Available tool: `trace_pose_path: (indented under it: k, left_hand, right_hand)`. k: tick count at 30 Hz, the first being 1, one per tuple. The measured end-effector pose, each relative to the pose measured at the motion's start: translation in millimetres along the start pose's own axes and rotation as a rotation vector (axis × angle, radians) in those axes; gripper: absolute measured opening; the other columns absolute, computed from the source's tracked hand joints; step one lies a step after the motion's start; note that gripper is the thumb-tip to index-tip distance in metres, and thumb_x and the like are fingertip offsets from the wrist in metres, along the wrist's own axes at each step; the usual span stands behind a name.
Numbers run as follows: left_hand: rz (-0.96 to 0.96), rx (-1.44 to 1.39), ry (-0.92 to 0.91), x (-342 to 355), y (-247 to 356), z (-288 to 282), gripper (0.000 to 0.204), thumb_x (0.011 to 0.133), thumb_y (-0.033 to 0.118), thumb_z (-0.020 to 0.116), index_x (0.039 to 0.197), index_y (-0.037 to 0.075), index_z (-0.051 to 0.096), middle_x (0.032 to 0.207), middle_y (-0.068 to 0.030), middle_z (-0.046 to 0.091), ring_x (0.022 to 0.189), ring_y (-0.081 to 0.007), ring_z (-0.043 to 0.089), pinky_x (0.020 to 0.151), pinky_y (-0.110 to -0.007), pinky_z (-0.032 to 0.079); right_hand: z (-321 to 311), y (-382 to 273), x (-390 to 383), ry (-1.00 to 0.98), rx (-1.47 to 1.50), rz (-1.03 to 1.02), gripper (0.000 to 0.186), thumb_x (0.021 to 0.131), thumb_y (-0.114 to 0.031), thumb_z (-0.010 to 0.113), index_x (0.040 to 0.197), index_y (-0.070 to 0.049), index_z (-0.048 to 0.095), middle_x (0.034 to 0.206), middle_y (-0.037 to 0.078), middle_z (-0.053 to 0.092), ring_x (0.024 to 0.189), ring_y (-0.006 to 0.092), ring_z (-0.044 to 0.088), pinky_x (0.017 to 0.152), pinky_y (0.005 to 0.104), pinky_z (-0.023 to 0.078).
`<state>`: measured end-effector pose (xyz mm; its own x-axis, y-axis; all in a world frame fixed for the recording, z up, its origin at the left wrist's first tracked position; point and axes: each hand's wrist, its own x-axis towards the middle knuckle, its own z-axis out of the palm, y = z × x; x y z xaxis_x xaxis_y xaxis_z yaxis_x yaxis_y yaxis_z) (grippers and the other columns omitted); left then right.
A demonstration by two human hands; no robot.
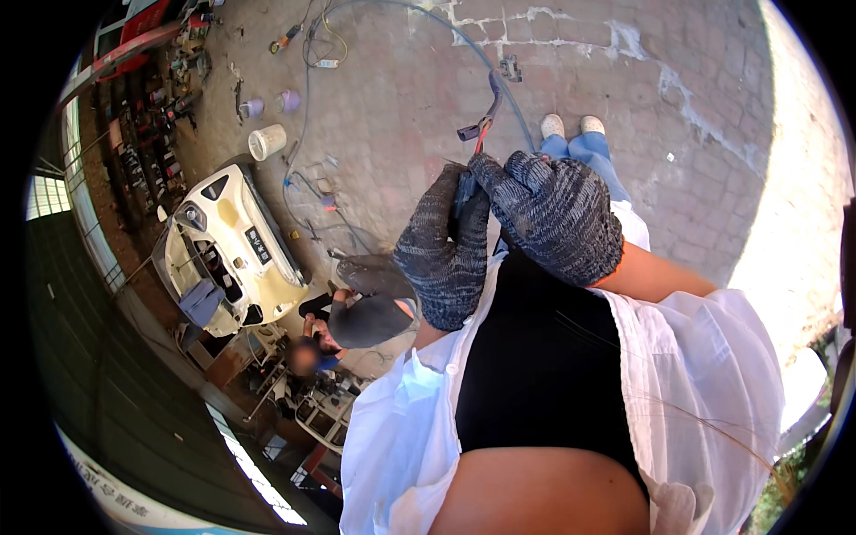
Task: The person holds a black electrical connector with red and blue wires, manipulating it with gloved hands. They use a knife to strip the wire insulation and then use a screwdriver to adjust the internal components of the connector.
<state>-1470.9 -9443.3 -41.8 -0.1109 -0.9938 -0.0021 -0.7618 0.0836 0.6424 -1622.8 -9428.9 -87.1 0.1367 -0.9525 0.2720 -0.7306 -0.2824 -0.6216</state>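
While both hands are up close to the camera in grey knit work gloves, they're bunched together over one thing: a pair of pliers [480, 120] with dark handles, poking out above the gloves toward the paved floor [624, 98]. The left hand [446, 245] has its fingers curled in around the lower part of the tool, and the right hand [557, 214] is clenched over it from the other side, so the two gloves are touching each other. Exactly where the pliers sit inside the grip is hidden, only the upper end shows.

Counting stuff around: two gloves, one tool. Two pale shoes [571, 125] at the end of blue jeans stick out just past the right glove. One blue hose [419, 18] loops across the bricks, passing right by the pliers. Off to the left there's one cream-coloured small car [234, 250] with its front opened up, one white bucket [267, 141] near it, and two small purple cups [272, 104] further up. One other person [357, 325] in a dark top is crouched down low beside the car, well apart from the gloves. White shirt [704, 374] hangs open over a black top below.
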Motion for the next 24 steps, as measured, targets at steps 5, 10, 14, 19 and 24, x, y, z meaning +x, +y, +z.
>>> trace_pose_path:
  k: [5,10,14,19,24]
  left_hand:
    - [-0.078,-0.010,0.039,2,-2,1,0.031,0.088,0.009,0.076,0.116,-0.001,0.070,0.104,-0.0177,0.074,0.090,-0.0202,0.073,0.080,-0.031,0.057]
    - [0.103,0.056,0.071,1,-8,2,0.032,0.087,0.008,0.076,0.117,-0.002,0.069,0.104,-0.0180,0.074,0.091,-0.0203,0.073,0.080,-0.032,0.057]
    - [-0.140,-0.045,0.061,-1,-11,0,0.034,0.086,0.007,0.077,0.118,-0.002,0.069,0.104,-0.0182,0.074,0.090,-0.0225,0.073,0.079,-0.032,0.057]
    - [-0.046,-0.011,0.029,-6,-13,-1,0.033,0.087,0.010,0.077,0.117,-0.002,0.069,0.104,-0.0191,0.074,0.090,-0.0237,0.073,0.079,-0.032,0.057]
    - [-0.130,-0.004,-0.008,-11,-15,-2,0.032,0.089,0.011,0.076,0.117,-0.003,0.069,0.104,-0.0190,0.073,0.089,-0.0223,0.073,0.079,-0.033,0.056]
  right_hand:
    - [-1,-1,4,0.007,0.017,-0.007,0.049,0.077,-0.018,0.069,0.124,-0.007,0.063,0.079,0.005,0.058,0.069,0.0209,0.063,0.054,0.0350,0.050]
    - [3,-5,7,0.072,0.000,-0.048,0.042,0.080,-0.015,0.068,0.121,-0.006,0.065,0.083,0.006,0.061,0.068,0.0206,0.063,0.053,0.0351,0.049]
    - [3,-7,6,-0.070,0.046,-0.011,0.040,0.082,-0.014,0.065,0.121,-0.007,0.065,0.084,0.006,0.061,0.068,0.0203,0.063,0.053,0.0341,0.049]
    - [6,-6,3,0.035,0.009,-0.034,0.044,0.080,-0.013,0.065,0.123,-0.008,0.065,0.078,0.005,0.055,0.067,0.0201,0.061,0.052,0.0348,0.048]
    - [5,-4,-1,-0.075,0.052,-0.032,0.043,0.081,-0.016,0.066,0.122,-0.005,0.064,0.082,0.007,0.061,0.069,0.0223,0.064,0.055,0.0360,0.050]
